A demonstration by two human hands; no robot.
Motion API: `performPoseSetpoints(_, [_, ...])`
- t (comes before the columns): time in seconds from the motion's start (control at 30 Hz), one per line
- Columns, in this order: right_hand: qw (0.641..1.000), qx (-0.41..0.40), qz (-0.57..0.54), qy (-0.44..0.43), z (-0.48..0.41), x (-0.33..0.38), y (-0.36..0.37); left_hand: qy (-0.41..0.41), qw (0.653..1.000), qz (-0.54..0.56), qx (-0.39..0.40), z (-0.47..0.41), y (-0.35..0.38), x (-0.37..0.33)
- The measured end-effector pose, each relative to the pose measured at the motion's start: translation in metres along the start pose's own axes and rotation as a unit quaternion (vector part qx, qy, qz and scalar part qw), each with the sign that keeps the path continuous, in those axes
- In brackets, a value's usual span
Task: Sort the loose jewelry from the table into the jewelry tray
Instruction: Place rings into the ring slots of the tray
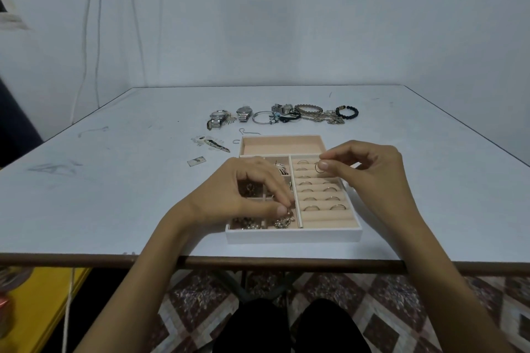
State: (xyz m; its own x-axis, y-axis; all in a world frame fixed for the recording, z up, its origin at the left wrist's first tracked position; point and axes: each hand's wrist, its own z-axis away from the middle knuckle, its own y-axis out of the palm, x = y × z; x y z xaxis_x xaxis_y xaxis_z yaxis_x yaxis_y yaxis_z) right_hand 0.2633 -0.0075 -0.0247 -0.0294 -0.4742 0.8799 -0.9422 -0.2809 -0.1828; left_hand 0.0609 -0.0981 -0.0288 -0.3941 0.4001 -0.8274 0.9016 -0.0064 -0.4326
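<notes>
Noted mid-sort: right grip (370, 169) pinched on thin dark wire ring (316, 167) just above pink padded ring rolls (324, 218) of white jewelry tray (292, 235), left grip (252, 186) pinched on silvery chain (284, 222) in compartment beneath it; next judged to need lowering ring into a free slot.

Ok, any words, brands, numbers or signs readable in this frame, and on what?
None can be read.
Watches: dials too small to make out any brand or numerals.
Small card left of the tray: blurred, no legible print.
Tray: no label shows.
</notes>
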Motion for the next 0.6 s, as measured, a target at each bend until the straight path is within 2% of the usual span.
performPoseSetpoints(0.1, [1.000,0.007,0.005,0.005,0.000,-0.002,-0.001,-0.003,0.999,0.010,-0.039,0.000,-0.007,-0.001])
performPoseSetpoints(0.17, [1.000,0.014,0.012,0.006,0.000,-0.002,-0.001,-0.022,0.993,-0.012,-0.119,-0.001,-0.014,0.003])
performPoseSetpoints(0.23, [1.000,0.019,0.014,0.010,0.000,-0.002,-0.001,-0.054,0.973,-0.069,-0.213,-0.003,-0.021,0.014])
performPoseSetpoints(0.3, [1.000,0.027,0.008,0.015,0.001,-0.001,-0.001,-0.100,0.940,-0.173,-0.277,-0.001,-0.026,0.025])
performPoseSetpoints(0.37, [0.999,0.034,-0.003,0.018,0.003,0.000,-0.001,-0.154,0.906,-0.296,-0.261,0.003,-0.030,0.033])
performPoseSetpoints(0.43, [0.999,0.039,-0.015,0.022,0.008,0.000,-0.002,-0.208,0.883,-0.371,-0.197,0.005,-0.032,0.039])
performPoseSetpoints(0.53, [0.997,0.054,-0.044,0.025,0.017,0.002,-0.005,-0.275,0.859,-0.418,-0.112,0.004,-0.030,0.043])
performPoseSetpoints(0.6, [0.997,0.062,-0.051,0.017,0.024,0.003,-0.008,-0.292,0.850,-0.430,-0.085,0.004,-0.029,0.044])
